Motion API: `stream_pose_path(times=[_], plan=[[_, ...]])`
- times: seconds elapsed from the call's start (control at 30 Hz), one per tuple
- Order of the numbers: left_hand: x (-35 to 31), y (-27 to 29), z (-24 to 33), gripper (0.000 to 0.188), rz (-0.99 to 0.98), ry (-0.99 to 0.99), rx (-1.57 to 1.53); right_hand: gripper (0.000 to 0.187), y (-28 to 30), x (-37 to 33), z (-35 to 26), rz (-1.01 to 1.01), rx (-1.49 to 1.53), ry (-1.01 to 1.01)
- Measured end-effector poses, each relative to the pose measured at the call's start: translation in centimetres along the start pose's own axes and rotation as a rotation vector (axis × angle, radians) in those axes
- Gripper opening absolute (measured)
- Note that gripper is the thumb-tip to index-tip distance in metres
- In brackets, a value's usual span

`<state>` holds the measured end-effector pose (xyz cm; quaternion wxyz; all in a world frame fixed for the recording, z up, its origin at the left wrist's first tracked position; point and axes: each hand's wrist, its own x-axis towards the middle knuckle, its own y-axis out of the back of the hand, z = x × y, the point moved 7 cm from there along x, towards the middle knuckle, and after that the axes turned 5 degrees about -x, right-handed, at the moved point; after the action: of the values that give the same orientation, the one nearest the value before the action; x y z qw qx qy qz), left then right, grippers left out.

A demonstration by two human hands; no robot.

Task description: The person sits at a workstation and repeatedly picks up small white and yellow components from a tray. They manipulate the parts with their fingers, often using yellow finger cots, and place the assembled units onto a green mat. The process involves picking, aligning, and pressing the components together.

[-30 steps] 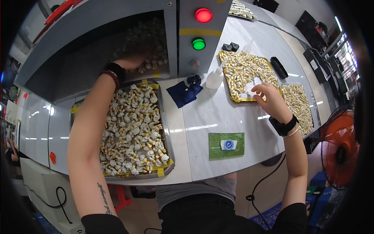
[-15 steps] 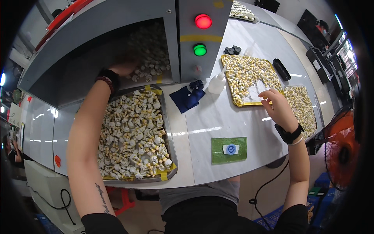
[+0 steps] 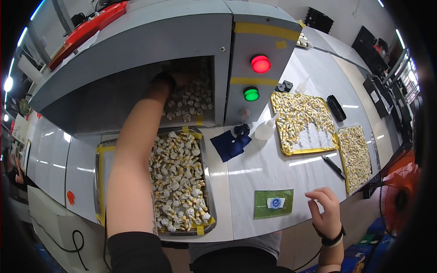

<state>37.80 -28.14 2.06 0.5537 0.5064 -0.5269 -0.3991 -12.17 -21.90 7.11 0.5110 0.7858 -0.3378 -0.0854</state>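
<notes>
My left arm reaches into the dark opening of a grey cabinet-like machine (image 3: pixel 136 95). My left hand (image 3: pixel 183 81) is in shadow there, its fingers too dark to make out, beside small white pieces (image 3: pixel 189 102) lying inside. Below that arm a metal tray (image 3: pixel 210 200), edged with yellow tape, holds many small white-and-yellow pieces (image 3: pixel 180 182). My right hand (image 3: pixel 325 211) hovers at the table's front edge, thumb and forefinger apart, with nothing seen between them. Nearest to it lies a green mat (image 3: pixel 261 211) bearing a blue swirled lump (image 3: pixel 275 203) on a white patch.
A yellow-rimmed tray (image 3: pixel 296 152) and another tray (image 3: pixel 348 184) of small pieces stand right. Near them are a black-handled cutter (image 3: pixel 334 167), a black case (image 3: pixel 336 108), a white squeeze bottle (image 3: pixel 265 130) and dark blue cloth (image 3: pixel 230 145). An orange fan (image 3: pixel 403 191) stands far right.
My left hand has gone deeper into the machine. My right hand has drawn back from the yellow-rimmed tray to the table's front edge. The view has shifted, showing more of the machine.
</notes>
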Motion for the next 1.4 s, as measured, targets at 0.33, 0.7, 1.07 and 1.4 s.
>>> stream_pose_path(times=[0.33, 0.7, 1.07, 1.4], plan=[[-1.4, -3.7, -2.2, 0.040, 0.019, -0.163, -0.019, 0.012, 0.3, -3.6, 2.9, 0.151, 0.110, -0.227], [-3.0, 5.4, -4.3, 0.039, -0.018, 0.187, -0.326, 0.006, -1.5, -4.4, 3.5, 0.247, 0.194, -0.251], [-3.6, 0.0, -6.9, 0.041, -0.086, 0.097, -0.071, 0.011, -4.6, -7.0, 7.9, 0.483, 0.349, -0.368], [-4.3, 2.8, -3.8, 0.036, -0.206, 0.064, 0.015, 0.011, -5.1, -6.7, 7.7, 0.510, 0.288, -0.384]])
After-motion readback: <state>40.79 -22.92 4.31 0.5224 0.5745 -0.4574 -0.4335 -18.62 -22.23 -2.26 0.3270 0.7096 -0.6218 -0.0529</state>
